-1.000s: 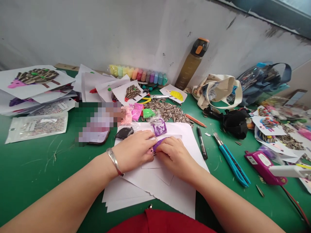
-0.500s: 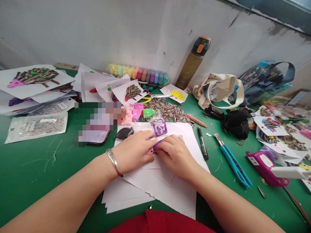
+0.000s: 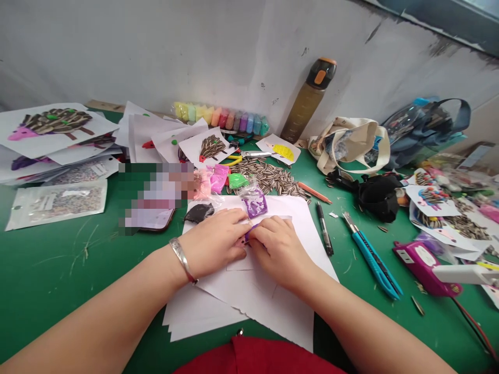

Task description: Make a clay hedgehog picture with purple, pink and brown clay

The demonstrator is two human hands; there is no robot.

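Note:
Over white paper (image 3: 268, 311) at the table's middle, my left hand (image 3: 220, 241) rests with its fingers bent around the left side of a small pink and purple clay piece (image 3: 242, 240). My right hand (image 3: 278, 246) is closed against the purple part, its fingertips pressed together and partly hidden. Most of the clay is covered by my fingers. Just beyond my hands lie a packet of purple clay (image 3: 255, 203) and a packet of black clay (image 3: 199, 212). Green clay (image 3: 237, 181) and pink clay (image 3: 217, 177) sit farther back.
Sunflower seeds (image 3: 273, 177) lie behind the paper. A pen (image 3: 324, 228), blue cutter (image 3: 376, 265) and magenta glue gun (image 3: 423, 267) are at right. A phone (image 3: 154, 218) and hedgehog pictures (image 3: 54, 124) are at left; a bottle (image 3: 306, 104) stands behind.
My right fingers have shifted slightly at the purple clay. My left hand stays nearly in place, and the whole view has moved a little.

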